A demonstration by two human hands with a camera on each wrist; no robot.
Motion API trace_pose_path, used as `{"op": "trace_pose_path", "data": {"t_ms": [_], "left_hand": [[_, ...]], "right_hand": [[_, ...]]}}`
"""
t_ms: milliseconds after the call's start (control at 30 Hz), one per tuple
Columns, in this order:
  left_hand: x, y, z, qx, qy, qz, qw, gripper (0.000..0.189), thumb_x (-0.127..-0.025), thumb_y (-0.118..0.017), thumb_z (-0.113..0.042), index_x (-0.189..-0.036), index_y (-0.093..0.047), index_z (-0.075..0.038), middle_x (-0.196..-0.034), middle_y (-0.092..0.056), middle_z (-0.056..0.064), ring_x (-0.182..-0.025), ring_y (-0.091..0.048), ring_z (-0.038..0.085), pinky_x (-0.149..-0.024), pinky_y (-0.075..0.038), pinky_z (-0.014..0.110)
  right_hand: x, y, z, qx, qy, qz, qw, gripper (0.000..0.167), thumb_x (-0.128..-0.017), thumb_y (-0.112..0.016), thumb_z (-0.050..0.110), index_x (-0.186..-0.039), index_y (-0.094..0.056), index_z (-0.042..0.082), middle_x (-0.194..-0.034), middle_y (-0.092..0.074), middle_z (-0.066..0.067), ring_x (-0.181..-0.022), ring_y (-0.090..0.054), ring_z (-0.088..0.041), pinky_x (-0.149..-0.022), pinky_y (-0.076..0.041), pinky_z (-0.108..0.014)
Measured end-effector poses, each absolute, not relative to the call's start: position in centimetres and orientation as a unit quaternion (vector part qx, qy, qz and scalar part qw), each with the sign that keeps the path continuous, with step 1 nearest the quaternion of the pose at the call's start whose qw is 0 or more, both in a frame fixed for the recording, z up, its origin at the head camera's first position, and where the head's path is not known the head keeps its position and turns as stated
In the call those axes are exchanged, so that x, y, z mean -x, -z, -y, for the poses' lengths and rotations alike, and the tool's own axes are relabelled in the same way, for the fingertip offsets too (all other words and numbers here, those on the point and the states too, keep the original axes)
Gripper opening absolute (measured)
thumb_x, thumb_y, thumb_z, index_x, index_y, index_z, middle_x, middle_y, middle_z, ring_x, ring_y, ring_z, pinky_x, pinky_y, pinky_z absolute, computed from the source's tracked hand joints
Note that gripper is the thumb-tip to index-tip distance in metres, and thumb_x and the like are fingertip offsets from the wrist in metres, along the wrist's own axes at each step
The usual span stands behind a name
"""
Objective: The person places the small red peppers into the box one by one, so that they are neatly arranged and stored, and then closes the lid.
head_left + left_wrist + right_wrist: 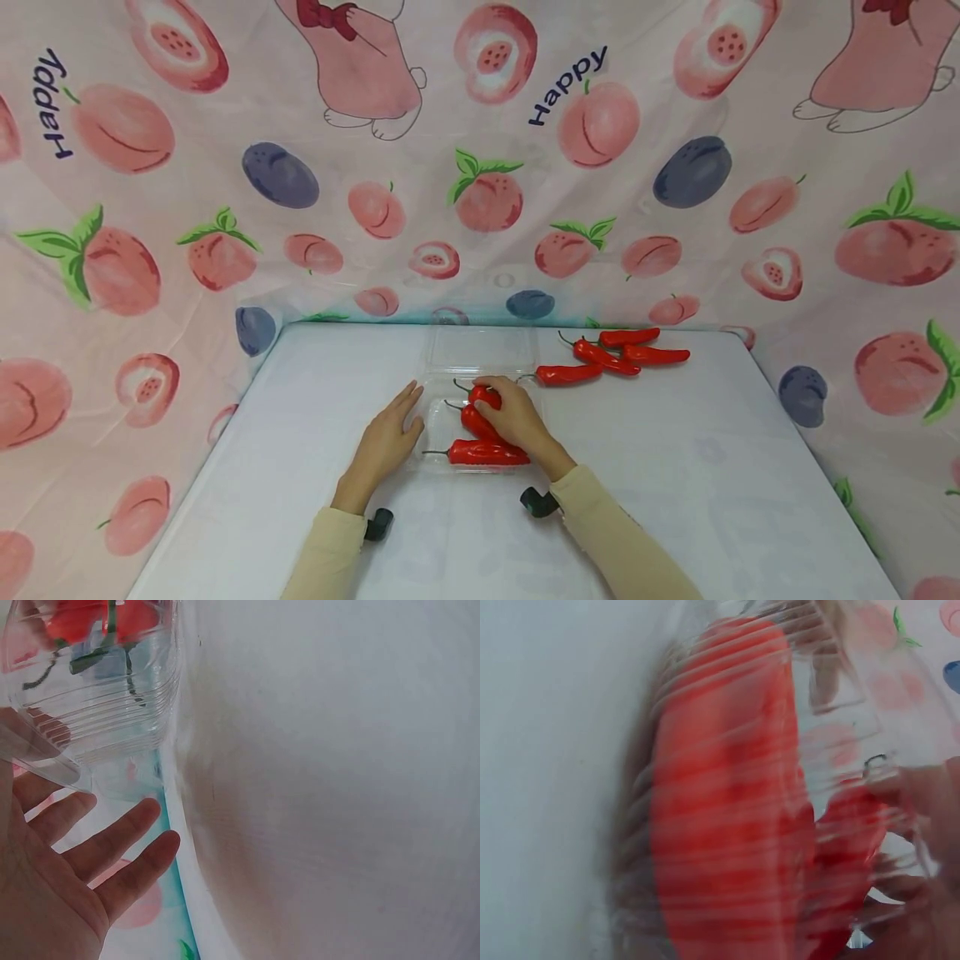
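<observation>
A clear plastic clamshell box [438,425] lies in front of me with its lid [480,350] folded back. Inside, a long red chili pepper [483,453] lies along the near side, and another red pepper [474,419] lies behind it. My right hand [517,414] reaches over the box's right side and grips a red pepper [480,392] at its far part; that pepper's tip is hidden by the hand. At the box's left side is my left hand [386,437], fingers extended and spread. In the left wrist view, its thumb side meets the box's rim.
Several more red peppers [606,358] lie in a loose group at the back right of the white table [675,467]. A fruit-patterned cloth [420,200] hangs behind the table. Dark wrist-worn cameras [538,502] sit under both sleeves.
</observation>
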State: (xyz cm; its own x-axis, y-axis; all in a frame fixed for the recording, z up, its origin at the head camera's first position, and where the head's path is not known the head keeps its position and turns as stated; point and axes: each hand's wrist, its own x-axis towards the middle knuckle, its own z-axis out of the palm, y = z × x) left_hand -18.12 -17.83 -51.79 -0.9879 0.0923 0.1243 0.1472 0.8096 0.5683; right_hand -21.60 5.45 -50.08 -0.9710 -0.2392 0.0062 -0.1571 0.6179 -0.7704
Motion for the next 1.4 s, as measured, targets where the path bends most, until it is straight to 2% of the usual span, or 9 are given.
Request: {"op": "trace_pose_path", "data": {"t_ms": [300, 533, 1000, 1400], "left_hand": [[18.1, 51.7, 17.8, 0.063, 0.305, 0.949, 0.043, 0.052, -0.095, -0.058, -0.020, -0.146, -0.049, -0.014, -0.156, -0.041, 0.000, -0.137, -0.047, 0.033, -0.108, -0.043, 0.055], [18.1, 51.7, 17.8, 0.062, 0.301, 0.951, 0.043, 0.052, -0.095, -0.058, -0.020, -0.146, -0.048, -0.014, -0.157, -0.041, 0.000, -0.138, -0.047, 0.033, -0.109, -0.042, 0.054], [18.1, 51.9, 17.8, 0.060, 0.304, 0.950, 0.043, 0.053, -0.095, -0.058, -0.021, -0.146, -0.048, -0.014, -0.157, -0.041, 0.001, -0.138, -0.048, 0.032, -0.109, -0.042, 0.054], [18.1, 51.8, 17.7, 0.058, 0.303, 0.950, 0.040, 0.053, -0.095, -0.058, -0.021, -0.147, -0.048, -0.015, -0.157, -0.041, 0.001, -0.138, -0.048, 0.033, -0.109, -0.042, 0.054]], "right_hand": [[21.8, 50.8, -5.6, 0.101, 0.412, -0.903, 0.071, 0.052, -0.092, -0.068, 0.019, -0.141, -0.051, 0.020, -0.135, -0.060, -0.006, -0.122, -0.056, -0.026, -0.102, -0.052, -0.044], [21.7, 51.1, -5.6, 0.102, 0.404, -0.906, 0.073, 0.042, -0.091, -0.069, 0.020, -0.131, -0.060, 0.016, -0.128, -0.062, -0.007, -0.117, -0.057, -0.025, -0.100, -0.053, -0.044], [21.5, 51.2, -5.8, 0.127, 0.401, -0.901, 0.104, 0.038, -0.090, -0.070, 0.025, -0.127, -0.062, 0.019, -0.124, -0.065, -0.003, -0.113, -0.059, -0.022, -0.100, -0.053, -0.042], [21.4, 50.9, -5.9, 0.148, 0.393, -0.900, 0.118, 0.044, -0.087, -0.074, 0.028, -0.129, -0.061, 0.021, -0.125, -0.064, -0.002, -0.114, -0.058, -0.021, -0.100, -0.052, -0.042]]}}
